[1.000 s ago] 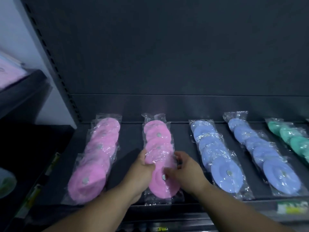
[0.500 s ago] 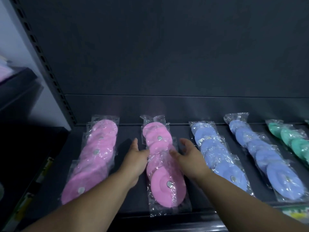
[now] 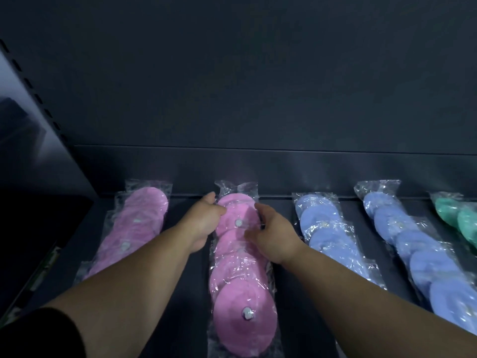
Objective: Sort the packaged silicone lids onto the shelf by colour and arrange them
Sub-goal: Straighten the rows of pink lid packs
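Packaged silicone lids lie in rows running front to back on a dark shelf (image 3: 289, 311). Both hands are at the far end of the second pink row (image 3: 240, 280). My left hand (image 3: 204, 220) lies against that row's left side, thumb resting on the rearmost pink lid and fingers stretched along the wrapper. On the row's right side is my right hand (image 3: 273, 236), its thumb on top of a pink lid and its fingers straight along the wrapper's edge. Another pink row (image 3: 139, 228) lies further left, partly behind my left forearm.
Right of the pink lids lie two blue rows (image 3: 330, 233) (image 3: 418, 251) and a green row (image 3: 459, 218) cut off by the frame. A dark back panel (image 3: 232, 99) closes the shelf. A slotted upright (image 3: 31, 99) borders it on the left.
Both hands have slid from the front of the second pink row toward its far end, staying on either side of it. The row now lies straighter.
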